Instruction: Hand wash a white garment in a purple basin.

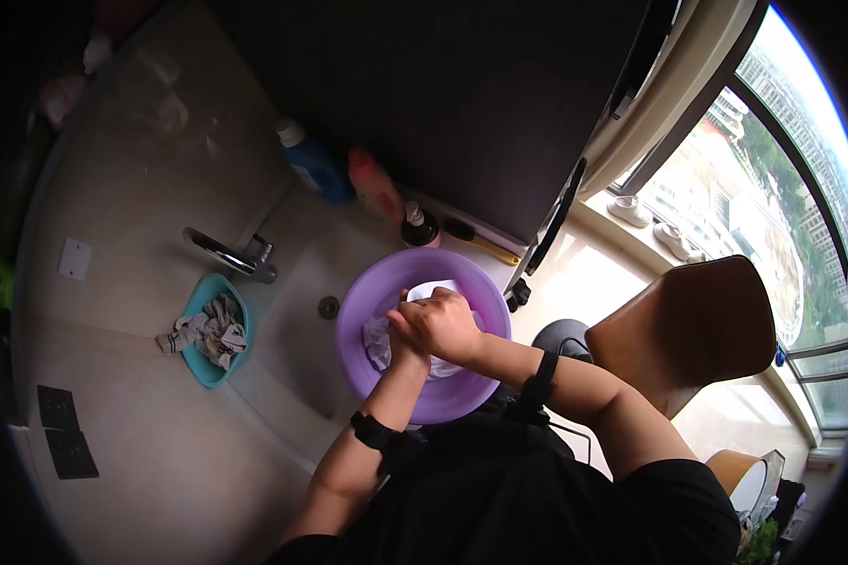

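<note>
A round purple basin (364, 289) stands in front of me at the edge of the sink, with white cloth (377, 342) lying inside it. Both hands meet over the middle of the basin. My right hand (446, 323) lies across my left hand (408, 337), its fingers curled against it. A bright white piece (431, 289) shows just beyond the knuckles. Whether any cloth is gripped between the palms is hidden. Black straps sit around both forearms.
A chrome faucet (230, 256) and drain (328, 306) are left of the basin. A teal tub (215, 282) holds socks. Behind stand a blue bottle (318, 169), a pink bottle (376, 187), a pump bottle (420, 227) and a yellow-handled brush (491, 247). A brown chair (678, 325) is to the right.
</note>
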### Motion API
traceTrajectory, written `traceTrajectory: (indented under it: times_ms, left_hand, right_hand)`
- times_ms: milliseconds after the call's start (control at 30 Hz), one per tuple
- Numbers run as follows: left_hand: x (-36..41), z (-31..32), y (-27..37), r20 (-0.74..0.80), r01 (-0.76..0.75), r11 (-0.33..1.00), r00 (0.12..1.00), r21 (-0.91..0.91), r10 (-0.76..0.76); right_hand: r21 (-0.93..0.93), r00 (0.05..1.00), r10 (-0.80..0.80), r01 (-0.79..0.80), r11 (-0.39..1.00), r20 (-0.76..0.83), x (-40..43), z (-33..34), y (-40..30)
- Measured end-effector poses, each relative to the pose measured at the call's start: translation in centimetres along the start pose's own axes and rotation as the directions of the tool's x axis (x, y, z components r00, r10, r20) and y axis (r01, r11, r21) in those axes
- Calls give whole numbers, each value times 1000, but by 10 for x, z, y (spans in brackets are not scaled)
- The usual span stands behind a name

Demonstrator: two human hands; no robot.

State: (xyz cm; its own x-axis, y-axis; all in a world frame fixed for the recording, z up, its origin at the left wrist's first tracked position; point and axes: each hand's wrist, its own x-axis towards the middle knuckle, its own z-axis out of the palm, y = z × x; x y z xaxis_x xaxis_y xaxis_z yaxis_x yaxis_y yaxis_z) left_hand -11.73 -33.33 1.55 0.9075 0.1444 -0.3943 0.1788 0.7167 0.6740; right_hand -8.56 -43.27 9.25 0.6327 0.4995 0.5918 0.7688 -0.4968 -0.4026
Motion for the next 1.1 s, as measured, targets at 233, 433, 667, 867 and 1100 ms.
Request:
traceTrajectory:
  times_ms: [233,433,667,867,1100]
  left_hand:
    - [-19,19,16,304,-13,975,949,-223,82]
    - [-35,58,45,-134,-37,957,988,288,78]
    - [-30,51,74,-63,-209,908,967,364,248]
    - [-31,57,87,-24,-232,809,957,541,291]
    - [-29,52,94,30,-133,735,988,665,152]
  right_hand:
    - [-1,994,-4,5,1000,111,6,-8,-5]
    - [549,701,606,-695,464,376,4,-3,22]
    - [686,608,403,-724,-73,684,-3,-23,17]
    - [816,793,304,-572,78,527,-10,-24,19]
    - [750,733,174,-658,-65,658,-18,-15,26]
